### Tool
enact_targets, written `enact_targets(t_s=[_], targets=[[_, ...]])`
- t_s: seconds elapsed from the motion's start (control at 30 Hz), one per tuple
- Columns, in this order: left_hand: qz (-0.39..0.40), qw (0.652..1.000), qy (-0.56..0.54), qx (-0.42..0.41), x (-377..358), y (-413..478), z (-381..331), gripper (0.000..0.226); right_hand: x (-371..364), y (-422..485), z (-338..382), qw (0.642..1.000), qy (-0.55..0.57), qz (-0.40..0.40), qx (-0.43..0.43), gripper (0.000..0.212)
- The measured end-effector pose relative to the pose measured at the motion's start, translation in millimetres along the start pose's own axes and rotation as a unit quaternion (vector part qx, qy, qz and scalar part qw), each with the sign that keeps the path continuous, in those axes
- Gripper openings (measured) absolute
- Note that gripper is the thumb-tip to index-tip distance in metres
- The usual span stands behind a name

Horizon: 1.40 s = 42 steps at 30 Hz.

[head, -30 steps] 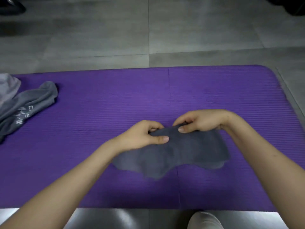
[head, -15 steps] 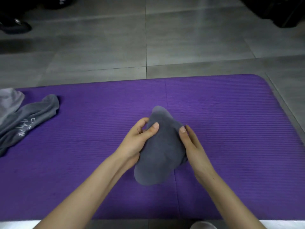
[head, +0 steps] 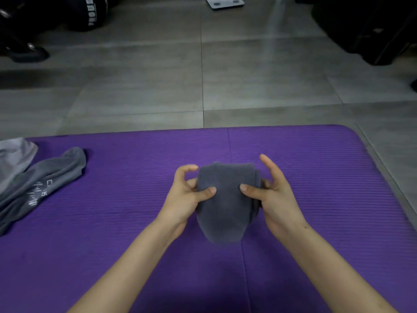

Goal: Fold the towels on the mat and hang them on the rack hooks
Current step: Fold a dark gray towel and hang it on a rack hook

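- The folded dark grey towel is held over the middle of the purple mat.
- The left hand pinches its left edge, thumb on top.
- The right hand pinches its right edge, index finger raised.
- Another grey towel lies far left.

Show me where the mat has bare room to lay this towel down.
Bare mat lies between the printed grey towel and the left hand, and from the right hand out to the mat's right edge. The far strip beyond the held dark towel is open. The left edge is crowded: that printed towel and a pale cloth lie there.
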<state>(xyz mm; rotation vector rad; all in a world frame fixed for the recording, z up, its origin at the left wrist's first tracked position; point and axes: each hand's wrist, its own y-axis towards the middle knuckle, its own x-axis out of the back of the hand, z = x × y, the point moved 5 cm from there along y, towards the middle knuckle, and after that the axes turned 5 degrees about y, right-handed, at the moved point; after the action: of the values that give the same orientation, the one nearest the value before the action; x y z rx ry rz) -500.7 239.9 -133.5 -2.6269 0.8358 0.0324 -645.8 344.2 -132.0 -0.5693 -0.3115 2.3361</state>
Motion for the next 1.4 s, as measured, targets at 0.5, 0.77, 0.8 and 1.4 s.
enact_targets(t_s=[0.5,0.77,0.8,1.4], targets=[[0.047,0.854,0.506,-0.113,19,29,-177,0.068,-95,20,145,0.872,-0.478,0.106,-0.001,0.080],[0.035,0.769,0.627,-0.119,-16,-24,-330,0.059,-136,-37,289,0.865,-0.495,0.077,0.028,0.049],[0.039,0.756,0.643,-0.120,-24,-34,-356,0.059,-141,-45,313,0.864,-0.495,0.087,0.023,0.048],[0.157,0.921,0.344,-0.091,-216,-142,-727,0.023,-125,-183,745,0.963,-0.253,0.063,0.068,0.032]])
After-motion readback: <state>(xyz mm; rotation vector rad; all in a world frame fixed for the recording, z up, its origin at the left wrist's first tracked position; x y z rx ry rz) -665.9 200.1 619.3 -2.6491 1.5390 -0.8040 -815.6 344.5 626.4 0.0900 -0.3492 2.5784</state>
